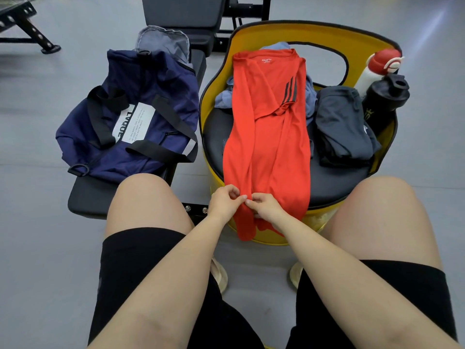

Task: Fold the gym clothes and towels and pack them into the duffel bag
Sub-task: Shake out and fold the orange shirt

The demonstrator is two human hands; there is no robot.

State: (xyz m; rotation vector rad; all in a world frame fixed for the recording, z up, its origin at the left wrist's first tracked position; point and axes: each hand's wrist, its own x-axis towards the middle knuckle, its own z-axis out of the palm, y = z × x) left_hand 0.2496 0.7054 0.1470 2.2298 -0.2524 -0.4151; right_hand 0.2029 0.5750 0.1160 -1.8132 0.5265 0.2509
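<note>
A red shirt (266, 137), folded lengthwise into a long strip with black sleeve stripes on top, lies across the black seat of a yellow chair (219, 79). Its lower hem hangs over the seat's near edge. My left hand (225, 201) and my right hand (264, 207) pinch that hem side by side, fingertips nearly touching. A navy duffel bag (130, 117) with black straps lies on a black bench to the left, its top open at the far end. A light blue garment (226, 98) is bunched under the shirt. Folded dark grey clothing (342, 127) sits on the seat's right.
A white bottle with a red cap (377, 69) and a black shaker bottle (385, 99) stand at the chair's right edge. My bare knees flank the chair. Black gym equipment frames (30, 26) stand at the back on the grey floor.
</note>
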